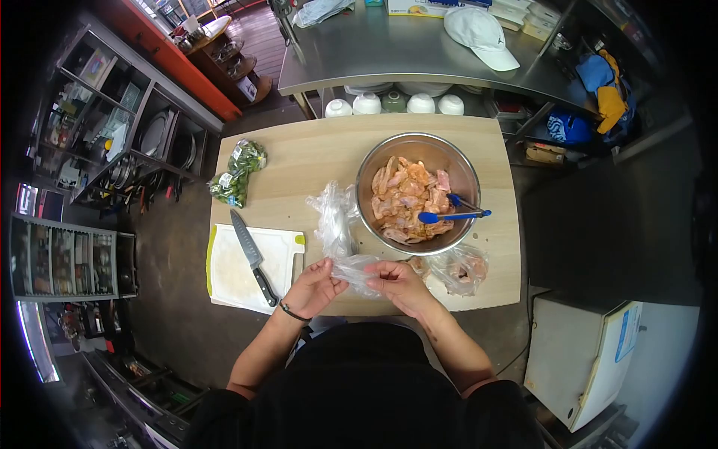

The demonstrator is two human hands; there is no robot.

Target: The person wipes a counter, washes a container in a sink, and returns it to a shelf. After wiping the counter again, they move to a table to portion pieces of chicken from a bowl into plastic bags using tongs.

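Note:
A clear plastic bag [357, 274] is stretched between my two hands at the table's near edge. My left hand [318, 286] pinches its left end, and my right hand [402, 286] grips the right end. Just beyond lies a crumpled roll of clear bags [333, 224]. To the right of the roll, a steel bowl [366, 161] holds raw meat pieces [407, 202], with blue-tipped tongs [454, 216] resting on them. Another clear bag with some meat inside [465, 271] sits right of my right hand. A knife [247, 242] lies on the white cutting board [228, 273] at left.
Two bags of green vegetables [238, 173] lie at the wooden table's [299, 146] back left. Behind it stands a steel counter [374, 49] with a white cap [479, 36] on top and bowls below. A white cabinet [572, 359] stands at the lower right.

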